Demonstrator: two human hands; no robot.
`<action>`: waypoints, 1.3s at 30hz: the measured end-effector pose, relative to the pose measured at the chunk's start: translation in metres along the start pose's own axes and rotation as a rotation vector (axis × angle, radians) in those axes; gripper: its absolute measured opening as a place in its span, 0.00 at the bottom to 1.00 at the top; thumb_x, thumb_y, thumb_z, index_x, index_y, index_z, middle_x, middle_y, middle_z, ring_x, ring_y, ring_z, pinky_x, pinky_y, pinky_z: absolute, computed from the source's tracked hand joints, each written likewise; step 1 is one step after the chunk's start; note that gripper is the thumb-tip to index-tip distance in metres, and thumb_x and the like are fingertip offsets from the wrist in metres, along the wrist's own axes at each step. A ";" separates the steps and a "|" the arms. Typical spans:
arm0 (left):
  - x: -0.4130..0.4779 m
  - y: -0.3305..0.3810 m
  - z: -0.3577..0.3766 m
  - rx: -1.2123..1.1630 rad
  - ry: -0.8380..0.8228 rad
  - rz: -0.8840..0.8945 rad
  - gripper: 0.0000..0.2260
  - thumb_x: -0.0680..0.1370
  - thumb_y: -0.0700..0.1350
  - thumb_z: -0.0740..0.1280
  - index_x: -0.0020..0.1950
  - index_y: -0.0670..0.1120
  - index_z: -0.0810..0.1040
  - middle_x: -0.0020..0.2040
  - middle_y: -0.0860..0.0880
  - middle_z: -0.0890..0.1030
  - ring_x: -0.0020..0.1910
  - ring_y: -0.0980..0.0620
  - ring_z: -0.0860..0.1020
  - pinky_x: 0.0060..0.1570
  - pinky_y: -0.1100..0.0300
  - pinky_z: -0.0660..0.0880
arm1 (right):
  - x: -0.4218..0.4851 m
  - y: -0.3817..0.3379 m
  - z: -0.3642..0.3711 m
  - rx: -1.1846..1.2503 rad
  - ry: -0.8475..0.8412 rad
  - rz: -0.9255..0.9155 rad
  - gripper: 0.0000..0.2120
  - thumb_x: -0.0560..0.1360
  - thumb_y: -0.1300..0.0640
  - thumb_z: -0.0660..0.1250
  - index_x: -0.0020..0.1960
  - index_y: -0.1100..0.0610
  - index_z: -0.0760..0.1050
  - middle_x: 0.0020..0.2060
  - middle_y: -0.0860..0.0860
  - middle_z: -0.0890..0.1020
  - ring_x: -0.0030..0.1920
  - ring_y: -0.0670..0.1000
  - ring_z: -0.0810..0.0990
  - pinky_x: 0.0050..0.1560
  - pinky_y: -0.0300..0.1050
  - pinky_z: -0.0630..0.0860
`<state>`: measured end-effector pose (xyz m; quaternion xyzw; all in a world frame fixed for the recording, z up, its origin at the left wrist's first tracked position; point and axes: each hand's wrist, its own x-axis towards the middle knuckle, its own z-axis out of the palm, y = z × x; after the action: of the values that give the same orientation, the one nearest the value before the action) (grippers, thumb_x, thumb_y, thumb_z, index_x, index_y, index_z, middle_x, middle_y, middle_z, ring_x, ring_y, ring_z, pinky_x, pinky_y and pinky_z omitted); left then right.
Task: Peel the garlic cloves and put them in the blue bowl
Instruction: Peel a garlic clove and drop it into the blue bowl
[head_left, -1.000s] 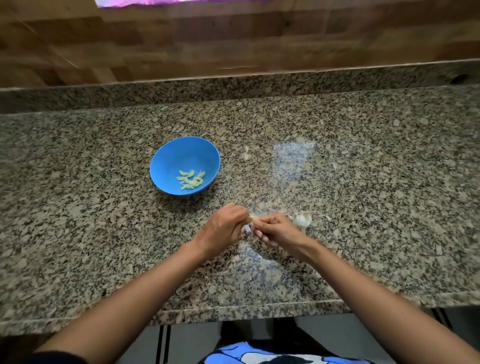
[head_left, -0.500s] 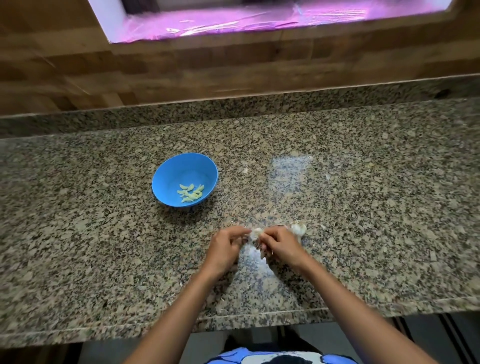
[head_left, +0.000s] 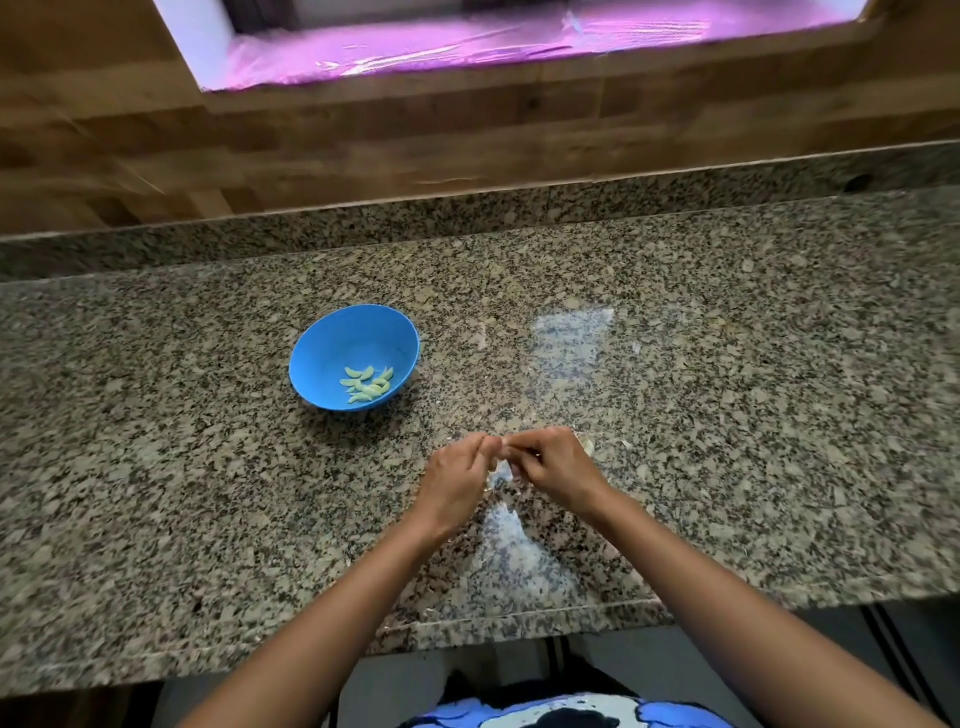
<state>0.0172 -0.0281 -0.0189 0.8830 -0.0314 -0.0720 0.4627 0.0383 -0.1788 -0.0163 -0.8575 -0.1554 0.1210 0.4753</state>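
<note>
A blue bowl (head_left: 332, 343) stands on the granite counter, left of centre, with several pale peeled garlic cloves (head_left: 368, 385) lying in its bottom. In front of it, near the counter's front edge, my left hand (head_left: 454, 480) and my right hand (head_left: 556, 467) meet fingertip to fingertip. Between them they pinch a small garlic clove (head_left: 502, 463) with whitish skin; most of it is hidden by the fingers. The rest of the garlic (head_left: 587, 444) peeks out just behind my right hand.
The speckled granite counter (head_left: 727, 415) runs wide to both sides, with a raised granite ledge and a wooden wall behind it. A window sill with pink light is at the top. Bits of loose skin lie around my hands.
The view has tilted up, showing more of the window. My hands stay together on the clove; the garlic behind my right hand is now mostly covered.
</note>
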 end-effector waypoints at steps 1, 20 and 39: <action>0.000 0.004 0.001 -0.145 -0.009 -0.087 0.15 0.82 0.49 0.55 0.40 0.46 0.74 0.31 0.53 0.70 0.30 0.56 0.66 0.29 0.67 0.63 | 0.000 0.002 0.001 -0.041 0.016 -0.026 0.07 0.76 0.63 0.64 0.47 0.64 0.80 0.31 0.48 0.78 0.24 0.38 0.72 0.29 0.32 0.72; 0.000 -0.019 0.001 -0.753 0.123 -0.523 0.11 0.74 0.29 0.65 0.53 0.38 0.82 0.50 0.43 0.83 0.46 0.45 0.82 0.44 0.59 0.80 | -0.011 0.013 0.020 0.548 0.061 0.466 0.06 0.74 0.65 0.67 0.39 0.63 0.78 0.29 0.57 0.79 0.23 0.47 0.75 0.23 0.39 0.73; -0.014 -0.031 -0.006 -0.169 0.247 -0.227 0.13 0.75 0.35 0.68 0.55 0.49 0.81 0.53 0.56 0.80 0.46 0.63 0.78 0.42 0.69 0.77 | -0.013 0.017 0.031 0.005 0.193 0.381 0.04 0.72 0.52 0.69 0.40 0.51 0.80 0.40 0.46 0.83 0.36 0.50 0.81 0.37 0.44 0.78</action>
<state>0.0038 -0.0043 -0.0395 0.8410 0.1316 -0.0169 0.5245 0.0176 -0.1680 -0.0464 -0.8778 0.0562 0.1262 0.4586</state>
